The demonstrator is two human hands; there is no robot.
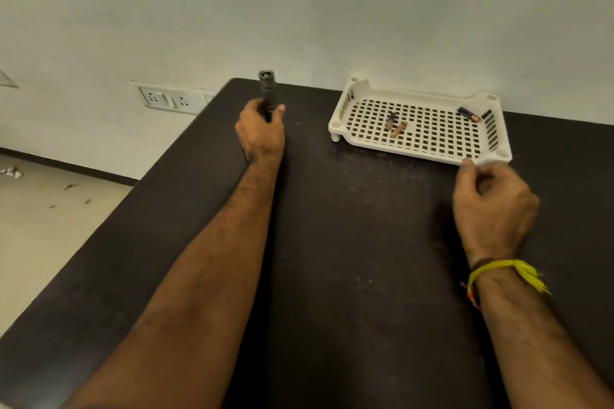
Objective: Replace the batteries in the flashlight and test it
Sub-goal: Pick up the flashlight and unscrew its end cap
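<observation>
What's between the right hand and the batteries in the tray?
Only the tray's low near rim. The right hand sits at its near right corner; the batteries lie uncovered on the grid floor. The left hand holds the flashlight off to the side.
</observation>
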